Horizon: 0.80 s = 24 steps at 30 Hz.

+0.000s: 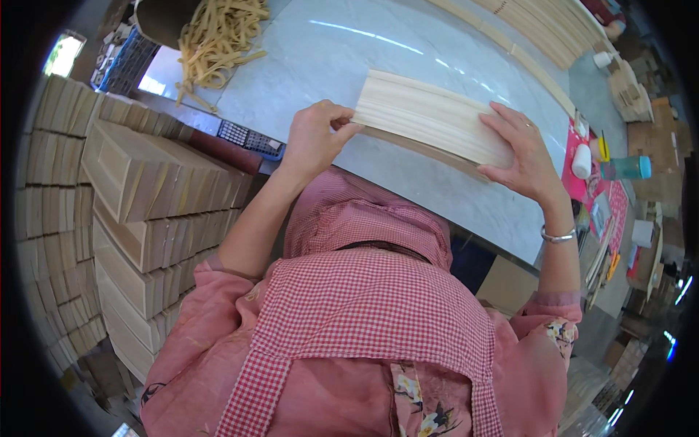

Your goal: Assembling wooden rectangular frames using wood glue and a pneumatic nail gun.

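Note:
A bundle of pale wooden slats lies on the light marbled tabletop in front of me, slanting down to the right. Its top shows long parallel ridges, and a darker side faces me. At the near left corner, my left hand pinches the bundle's edge between thumb and fingers. My right hand grips the opposite end, fingers over the top and thumb at the near side. A bracelet circles my right wrist.
Tan flat bands lie heaped at the far left. Stacked wooden boxes crowd my left side. Long wooden strips run along the far edge. At the right are a white bottle and a teal bottle. Another person's arm shows far right.

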Tool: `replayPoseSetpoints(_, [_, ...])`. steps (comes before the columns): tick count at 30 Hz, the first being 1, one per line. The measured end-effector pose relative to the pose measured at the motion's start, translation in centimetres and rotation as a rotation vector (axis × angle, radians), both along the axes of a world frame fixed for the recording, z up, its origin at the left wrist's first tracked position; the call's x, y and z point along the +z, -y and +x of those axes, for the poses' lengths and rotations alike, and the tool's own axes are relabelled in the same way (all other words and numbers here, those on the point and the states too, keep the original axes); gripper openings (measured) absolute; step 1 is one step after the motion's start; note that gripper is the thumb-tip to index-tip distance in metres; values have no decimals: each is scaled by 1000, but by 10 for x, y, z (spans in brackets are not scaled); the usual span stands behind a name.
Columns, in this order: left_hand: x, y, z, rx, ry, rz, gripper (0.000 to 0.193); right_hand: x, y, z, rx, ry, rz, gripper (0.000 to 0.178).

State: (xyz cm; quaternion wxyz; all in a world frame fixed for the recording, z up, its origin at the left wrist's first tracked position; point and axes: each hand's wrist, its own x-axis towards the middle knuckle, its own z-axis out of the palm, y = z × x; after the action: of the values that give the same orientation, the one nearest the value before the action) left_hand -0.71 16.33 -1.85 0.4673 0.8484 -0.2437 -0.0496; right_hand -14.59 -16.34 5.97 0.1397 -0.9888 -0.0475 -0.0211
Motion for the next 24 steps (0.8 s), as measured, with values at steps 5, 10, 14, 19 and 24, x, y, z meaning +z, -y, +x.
replayPoseSetpoints(5, [-2, 0, 3, -5, 95, 27, 19, -15, 2, -2, -9, -3, 8, 80])
replayPoseSetpoints(10, [3, 2, 3, -25, 181, 109, 18, -23, 3, -4, 1, 16, -25, 80])
replayPoseSetpoints(14, [3, 2, 4, -44, 243, 144, 18, -27, 3, -4, 8, 28, -45, 80])
replayPoseSetpoints(19, [4, 2, 3, -57, 234, 174, 17, -35, 8, -3, 17, 37, -63, 78])
replayPoseSetpoints(24, [-1, 2, 0, -63, 364, 192, 16, -34, 0, 1, -18, -14, -44, 80])
